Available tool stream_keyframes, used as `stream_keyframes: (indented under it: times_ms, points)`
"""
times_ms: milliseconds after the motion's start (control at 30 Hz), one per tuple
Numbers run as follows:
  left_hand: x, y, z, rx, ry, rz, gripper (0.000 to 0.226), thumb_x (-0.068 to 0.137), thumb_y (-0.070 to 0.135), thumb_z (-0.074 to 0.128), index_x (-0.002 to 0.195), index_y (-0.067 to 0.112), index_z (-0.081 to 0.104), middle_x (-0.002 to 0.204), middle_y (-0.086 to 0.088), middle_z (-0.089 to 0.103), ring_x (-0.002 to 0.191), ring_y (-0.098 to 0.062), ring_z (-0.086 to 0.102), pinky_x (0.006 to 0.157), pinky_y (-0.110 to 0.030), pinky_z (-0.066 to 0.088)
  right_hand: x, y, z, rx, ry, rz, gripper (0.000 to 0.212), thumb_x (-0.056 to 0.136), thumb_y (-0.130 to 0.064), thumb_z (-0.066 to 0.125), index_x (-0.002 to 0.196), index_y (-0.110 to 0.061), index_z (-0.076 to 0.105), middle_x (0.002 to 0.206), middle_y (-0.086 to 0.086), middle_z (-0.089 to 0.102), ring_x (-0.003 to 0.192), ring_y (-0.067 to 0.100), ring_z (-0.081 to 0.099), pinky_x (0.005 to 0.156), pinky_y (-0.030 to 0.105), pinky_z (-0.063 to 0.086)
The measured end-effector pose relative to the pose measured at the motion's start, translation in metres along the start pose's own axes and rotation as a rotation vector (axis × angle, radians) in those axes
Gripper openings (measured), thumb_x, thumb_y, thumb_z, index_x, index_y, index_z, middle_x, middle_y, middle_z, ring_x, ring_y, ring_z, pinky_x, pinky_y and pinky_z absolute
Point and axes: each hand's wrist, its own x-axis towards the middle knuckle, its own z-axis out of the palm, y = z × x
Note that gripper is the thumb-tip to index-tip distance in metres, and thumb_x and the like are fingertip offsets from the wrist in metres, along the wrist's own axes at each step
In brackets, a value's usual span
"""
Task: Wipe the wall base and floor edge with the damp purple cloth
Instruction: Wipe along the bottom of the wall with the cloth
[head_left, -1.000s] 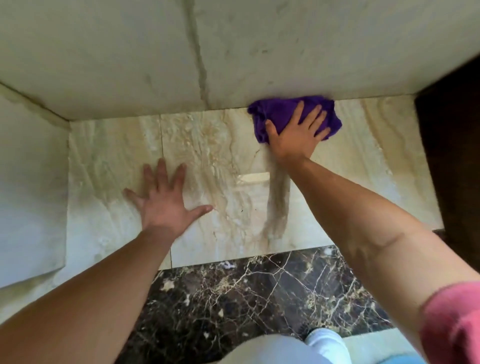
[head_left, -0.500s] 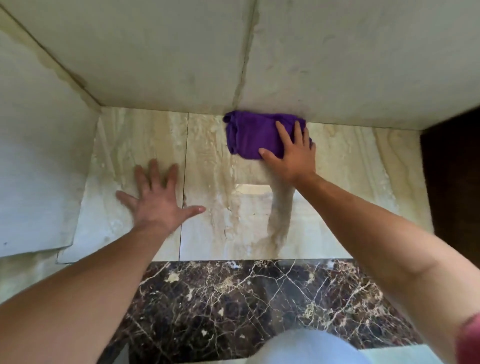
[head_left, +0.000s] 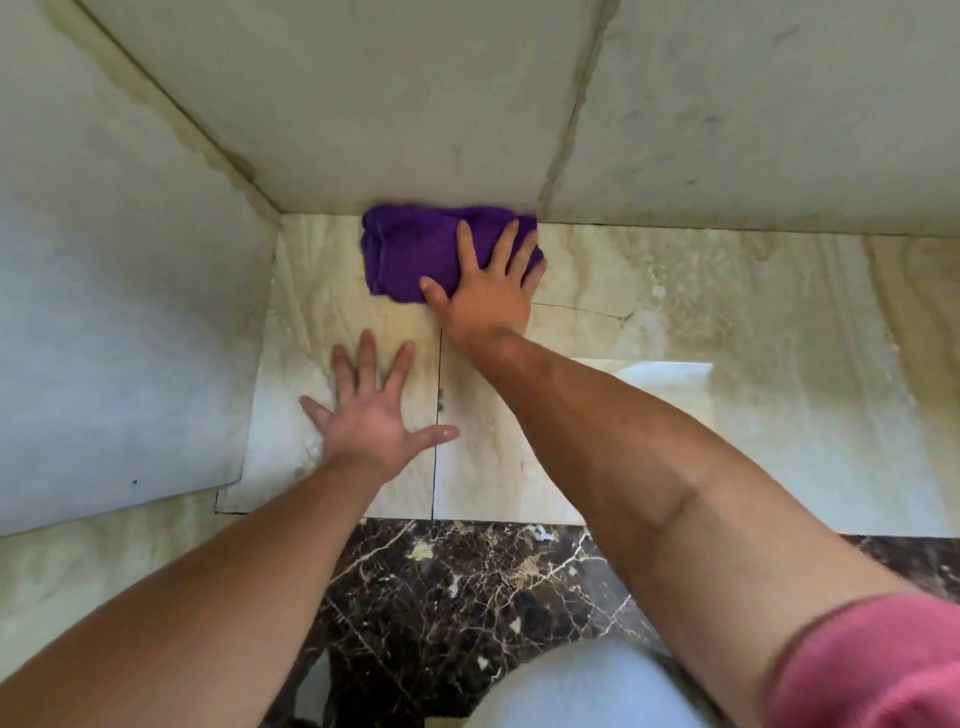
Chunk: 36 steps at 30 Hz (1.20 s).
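Note:
The purple cloth (head_left: 410, 252) lies bunched on the beige marble floor (head_left: 727, 322), its far edge touching the base of the pale back wall (head_left: 415, 130). My right hand (head_left: 485, 291) presses flat on the cloth's right half, fingers spread and pointing at the wall. My left hand (head_left: 371, 410) rests flat on the floor nearer to me, fingers spread, holding nothing. The cloth sits close to the corner where the back wall meets the left wall (head_left: 119, 312).
A vertical joint (head_left: 566, 130) runs down the back wall just right of the cloth. A dark veined marble strip (head_left: 467, 587) borders the beige tiles near me. My knee in pale trousers (head_left: 576, 686) is at the bottom, and a pink sleeve (head_left: 872, 670) at bottom right.
My right hand has slid the cloth leftward along the wall base, toward the left corner. The left hand has stayed planted on the floor; the view shifted.

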Motion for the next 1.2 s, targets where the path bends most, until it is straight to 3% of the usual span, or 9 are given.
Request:
stream_keyframes:
  times_ms: [133,267,333,467,700,833,933,1067,1200]
  points:
    - [-0.002,0.006,-0.011,0.041,-0.015,-0.023,0.119,0.062,0.096,0.044,0.154,0.045,-0.014,0.166,-0.002,-0.024,0.153,-0.036,-0.017,0.112,-0.077,0.016,0.0,0.008,-0.024,-0.043,-0.122,-0.039,0.085,0.094,-0.075,0.033,0.162,-0.035,0.002,0.169,0.023,-0.004,0.154,0.048,-0.006,0.122,0.065,0.001]
    - [-0.013,0.001,-0.001,-0.003,0.103,0.017,0.117,0.067,0.092,0.044,0.157,0.038,-0.006,0.168,-0.004,-0.017,0.155,-0.032,-0.012,0.116,-0.072,0.012,-0.006,0.043,-0.035,0.001,0.09,-0.225,0.07,0.096,-0.065,0.039,0.159,-0.042,0.02,0.17,0.014,0.013,0.156,0.042,0.007,0.123,0.064,0.007]
    - [-0.027,-0.015,0.011,-0.02,0.117,-0.048,0.119,0.066,0.095,0.039,0.157,0.036,-0.01,0.168,-0.004,-0.019,0.155,-0.031,-0.012,0.118,-0.07,0.01,-0.013,0.042,-0.022,-0.011,0.049,-0.346,0.069,0.095,-0.07,0.038,0.158,-0.045,0.023,0.171,0.01,0.009,0.157,0.04,0.003,0.124,0.064,0.006]
    - [-0.041,-0.03,0.023,-0.096,0.051,-0.243,0.128,0.059,0.099,0.035,0.156,0.034,-0.015,0.167,-0.005,-0.021,0.154,-0.032,-0.015,0.117,-0.071,0.013,-0.008,0.008,0.005,-0.009,0.027,-0.224,0.079,0.087,-0.082,0.033,0.157,-0.045,0.024,0.171,0.013,0.003,0.155,0.047,-0.003,0.121,0.069,-0.001]
    - [-0.066,-0.055,0.034,-0.108,0.074,-0.139,0.114,0.072,0.087,0.046,0.157,0.035,-0.01,0.166,-0.003,-0.024,0.154,-0.029,-0.017,0.118,-0.069,0.016,-0.004,-0.058,0.026,-0.072,0.096,-0.155,0.08,0.085,-0.075,0.034,0.157,-0.042,0.025,0.171,0.015,0.006,0.154,0.051,0.0,0.117,0.074,0.001]
    - [-0.068,-0.073,0.043,-0.083,0.048,-0.077,0.114,0.072,0.088,0.044,0.154,0.04,-0.019,0.163,0.0,-0.033,0.152,-0.027,-0.026,0.114,-0.073,0.005,-0.001,-0.119,0.038,-0.06,0.032,-0.249,0.076,0.086,-0.073,0.032,0.156,-0.042,0.031,0.171,0.012,0.006,0.154,0.048,-0.001,0.118,0.072,-0.002]
    - [-0.065,-0.073,0.042,-0.084,0.035,-0.062,0.115,0.073,0.086,0.043,0.153,0.038,-0.024,0.161,-0.003,-0.038,0.149,-0.03,-0.032,0.109,-0.077,0.001,-0.001,-0.155,0.033,0.038,-0.05,-0.304,0.072,0.084,-0.068,0.045,0.15,-0.039,0.043,0.171,0.007,0.011,0.155,0.044,0.0,0.12,0.069,-0.002]
    - [-0.068,-0.066,0.032,-0.052,-0.063,-0.08,0.117,0.077,0.083,0.045,0.151,0.032,-0.03,0.157,-0.008,-0.043,0.147,-0.034,-0.033,0.113,-0.077,0.007,-0.005,-0.136,0.012,-0.13,-0.175,-0.42,0.065,0.089,-0.054,0.057,0.15,-0.039,0.042,0.171,0.007,0.01,0.155,0.044,0.003,0.121,0.069,0.006]
    - [-0.069,-0.059,0.02,-0.047,-0.112,-0.096,0.117,0.082,0.078,0.047,0.15,0.027,-0.032,0.155,-0.013,-0.044,0.148,-0.039,-0.031,0.116,-0.073,0.009,-0.007,-0.104,-0.009,-0.232,-0.201,-0.462,0.065,0.089,-0.058,0.048,0.151,-0.041,0.039,0.168,0.009,0.018,0.152,0.047,0.013,0.118,0.071,0.012]
